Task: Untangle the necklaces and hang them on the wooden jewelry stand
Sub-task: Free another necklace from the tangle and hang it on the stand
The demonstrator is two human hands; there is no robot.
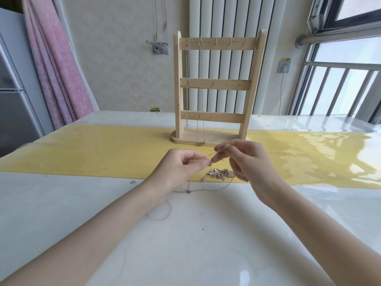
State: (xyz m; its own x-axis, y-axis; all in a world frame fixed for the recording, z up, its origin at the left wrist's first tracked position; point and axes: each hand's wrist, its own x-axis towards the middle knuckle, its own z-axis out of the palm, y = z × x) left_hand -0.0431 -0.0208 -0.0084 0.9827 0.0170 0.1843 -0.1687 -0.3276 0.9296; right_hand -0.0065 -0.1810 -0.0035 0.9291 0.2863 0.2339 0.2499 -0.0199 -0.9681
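The stand [216,116] is pale, matt, unpainted wood with small metal hooks. 2 thin metal chains [187,83] hang on it. The table [206,234] is white and glossy, crossed by a yellow strip [92,153] under clear shiny film.

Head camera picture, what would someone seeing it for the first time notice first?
Probably the two hands, the left hand and the right hand, raised in the middle of the picture and pinching a thin chain stretched between them. Under them a tangled heap of necklaces lies on the yellow strip of the table. Behind stands the wooden stand, with two chains hanging from its top bar.
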